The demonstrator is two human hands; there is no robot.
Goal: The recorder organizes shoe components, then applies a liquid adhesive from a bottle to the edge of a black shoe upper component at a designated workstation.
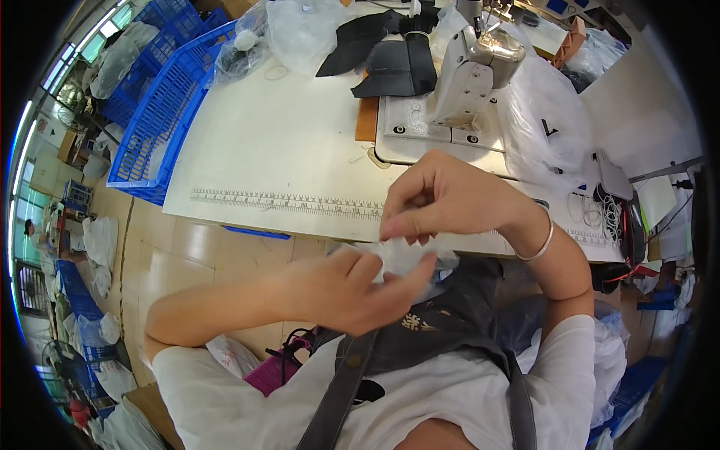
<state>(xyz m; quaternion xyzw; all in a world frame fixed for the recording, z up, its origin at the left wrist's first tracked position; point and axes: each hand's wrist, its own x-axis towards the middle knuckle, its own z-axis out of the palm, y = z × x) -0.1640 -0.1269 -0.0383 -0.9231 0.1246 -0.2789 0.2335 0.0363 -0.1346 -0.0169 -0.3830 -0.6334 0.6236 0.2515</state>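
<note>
sewing machine (469,71), black fabric pieces (390,52), blue crate (161,120)

Both hands meet in front of the chest, just below the table (300,142) edge. The left hand (341,289) comes from the left with the forearm almost level, fingers curled, thumb pressing on a small white plastic piece (405,256). The right hand (442,199) is above it, wrist bent down, fingertips pinching the same piece from above.
</note>
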